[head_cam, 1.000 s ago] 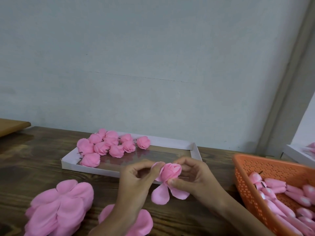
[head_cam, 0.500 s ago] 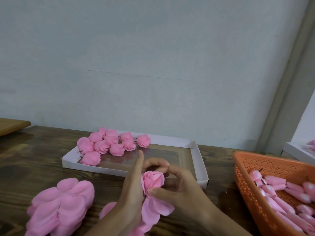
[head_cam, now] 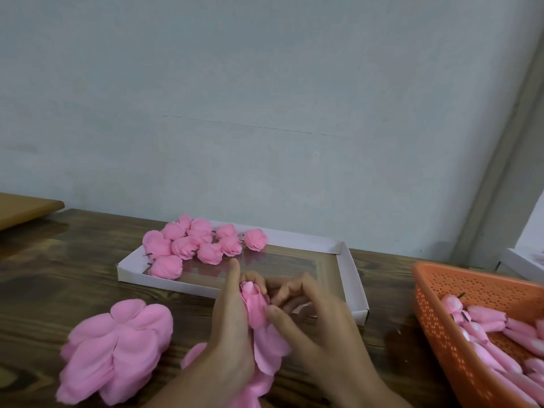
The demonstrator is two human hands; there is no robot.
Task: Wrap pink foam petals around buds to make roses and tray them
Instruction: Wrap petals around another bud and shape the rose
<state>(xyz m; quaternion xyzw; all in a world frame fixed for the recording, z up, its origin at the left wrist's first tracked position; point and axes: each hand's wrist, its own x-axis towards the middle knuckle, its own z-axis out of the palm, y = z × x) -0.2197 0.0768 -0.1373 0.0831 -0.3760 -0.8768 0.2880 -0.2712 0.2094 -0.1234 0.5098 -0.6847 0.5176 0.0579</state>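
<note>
The left hand (head_cam: 232, 328) is holding a half-made rose (head_cam: 254, 304) upright, with its forefinger lying straight up along the rose's left side and its other fingers curling round behind the top. The right hand (head_cam: 318, 328) is meeting it from the other side: its thumb is pressing against the rose's right flank and its bent fingers are bunching just behind, so both hands are gripping the same flower. Loose petals (head_cam: 269, 351) are hanging unwrapped from the rose's base, between the two palms.

Below the left wrist a small heap of petals (head_cam: 192, 353) is lying on the tabletop (head_cam: 59, 275), and further left a larger petal stack (head_cam: 117, 348) is fanning out flat. Just beyond the hands a shallow white tray (head_cam: 353, 278) is sitting on the wood, with the finished roses (head_cam: 191, 245) clustering in its far left corner. To the right, well apart from the tray's roses, an orange basket (head_cam: 435, 319) is holding a pile of slim pink buds (head_cam: 485, 319). A second white tray (head_cam: 518, 260) is showing at the right edge.
</note>
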